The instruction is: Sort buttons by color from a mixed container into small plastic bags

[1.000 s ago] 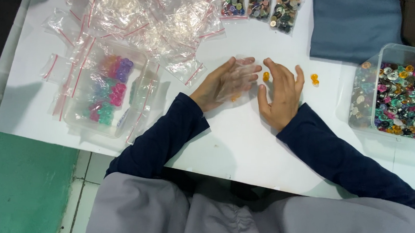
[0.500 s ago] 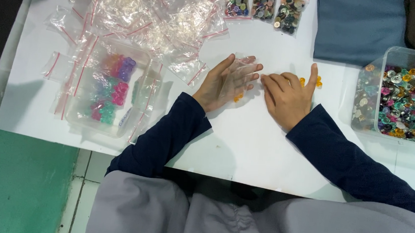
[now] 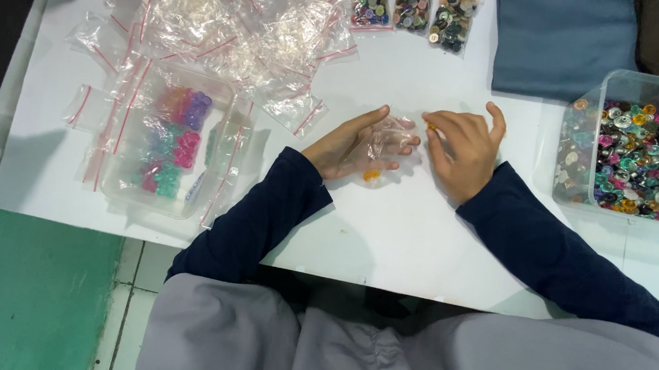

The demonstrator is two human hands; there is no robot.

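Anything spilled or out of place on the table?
Nothing spilled. Empty zip bags lie in a loose heap at the top left, some draped over the clear tub of coloured beads. Buttons stay inside their tub.

Bare white table (image 3: 388, 235) is lying open before both hands, while a heap of clear bags (image 3: 225, 23) is crowding the left and a button-filled tub (image 3: 633, 152) is blocking the right.

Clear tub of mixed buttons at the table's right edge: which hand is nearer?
Right. The right hand lies just left of the clear tub of mixed buttons, not touching it; the left hand is farther left, holding a small clear bag.
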